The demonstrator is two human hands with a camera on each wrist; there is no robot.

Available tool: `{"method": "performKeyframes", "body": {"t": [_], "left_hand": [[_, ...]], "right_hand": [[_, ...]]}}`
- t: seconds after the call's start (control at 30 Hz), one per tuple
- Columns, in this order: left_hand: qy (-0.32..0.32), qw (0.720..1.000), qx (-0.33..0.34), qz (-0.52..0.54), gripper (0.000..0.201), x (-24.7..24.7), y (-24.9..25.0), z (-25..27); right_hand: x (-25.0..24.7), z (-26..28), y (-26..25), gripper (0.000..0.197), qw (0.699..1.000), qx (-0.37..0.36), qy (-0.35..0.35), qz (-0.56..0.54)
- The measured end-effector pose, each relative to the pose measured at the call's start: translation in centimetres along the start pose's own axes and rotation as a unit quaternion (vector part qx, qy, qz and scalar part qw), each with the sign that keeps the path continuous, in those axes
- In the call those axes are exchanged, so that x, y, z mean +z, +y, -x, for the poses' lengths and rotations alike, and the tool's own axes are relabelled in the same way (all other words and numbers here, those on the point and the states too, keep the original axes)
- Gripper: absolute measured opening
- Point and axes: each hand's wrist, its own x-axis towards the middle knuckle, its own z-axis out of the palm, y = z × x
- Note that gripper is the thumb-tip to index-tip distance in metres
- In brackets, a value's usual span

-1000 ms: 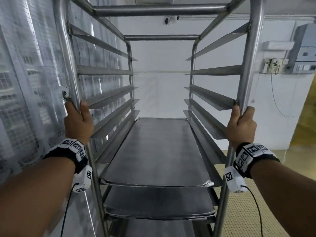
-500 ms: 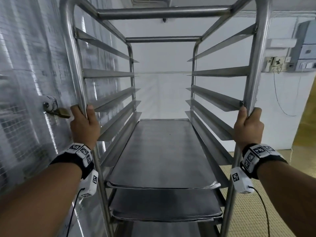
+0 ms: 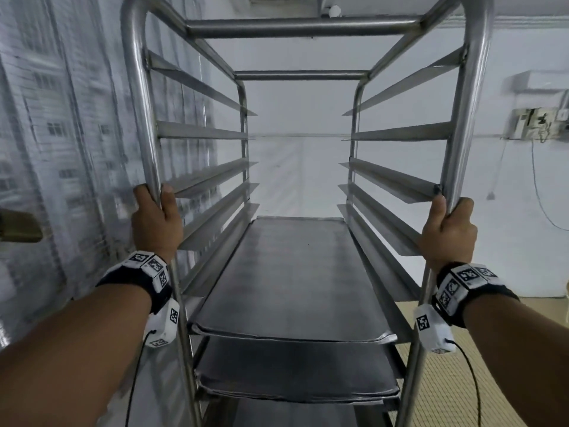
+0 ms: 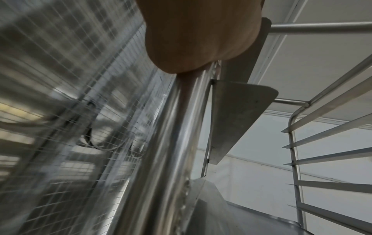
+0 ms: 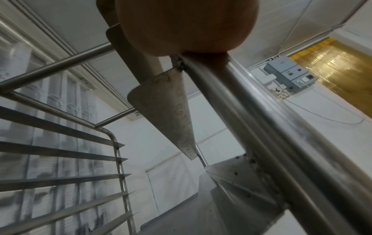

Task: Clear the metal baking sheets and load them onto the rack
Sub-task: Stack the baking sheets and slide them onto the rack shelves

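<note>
A tall steel rack [image 3: 303, 26] on the floor fills the head view, with angled side rails running back. Two metal baking sheets lie on its lower rails: the upper sheet [image 3: 292, 278] and a second sheet [image 3: 295, 380] under it. My left hand [image 3: 155, 220] grips the rack's front left post [image 3: 137, 103]. My right hand [image 3: 448, 232] grips the front right post [image 3: 469, 103]. In the wrist views the left hand's palm [image 4: 201, 35] and the right hand's palm [image 5: 187, 27] wrap those posts [image 4: 161, 159] [image 5: 271, 143]. The fingertips are hidden behind the tubes.
A wire-mesh window wall [image 3: 61, 134] stands close on the left, with a brass handle [image 3: 18, 226] at its edge. A white wall [image 3: 298, 164] lies ahead of the rack. Electrical boxes [image 3: 538, 121] hang on the right wall, above tiled floor [image 3: 462, 396]. A yellow strip curtain [image 5: 332, 68] hangs further right.
The rack has moved forward along the window wall with both hands on its posts; the brass handle has slid left and toward me in view. Both grips are unchanged.
</note>
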Motion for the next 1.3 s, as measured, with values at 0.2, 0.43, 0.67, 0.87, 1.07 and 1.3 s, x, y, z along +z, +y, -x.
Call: {"method": "performKeyframes", "body": {"t": [0.2,0.43,0.67,0.87,1.07,1.3], "left_hand": [[0.005,1.000,-0.005,-0.004,0.045,6.1,-0.8,-2.1],[0.012,1.000,-0.008,-0.011,0.042,13.0,-3.5,-5.0],[0.018,1.000,-0.008,-0.005,0.044,19.7,-6.8,-8.5],[-0.003,1.000,-0.008,-0.004,0.045,26.2,-9.5,-11.7],[-0.022,1.000,-0.009,0.015,0.045,33.1,-13.2,-15.9],[-0.022,0.999,-0.008,0.031,0.043,40.3,-16.0,-19.5]], "right_hand": [[6.1,-4.0,2.7,0.041,1.000,0.007,-0.023,-0.008],[13.1,-7.7,5.6,0.040,0.999,0.019,-0.029,-0.011],[20.2,-10.4,7.5,0.041,0.999,0.032,-0.033,-0.006],[26.8,-12.9,9.6,0.042,0.999,0.036,-0.021,0.011],[33.5,-15.4,11.4,0.043,0.999,0.031,-0.001,0.021],[40.6,-18.3,13.7,0.043,0.999,0.027,0.022,0.025]]}}
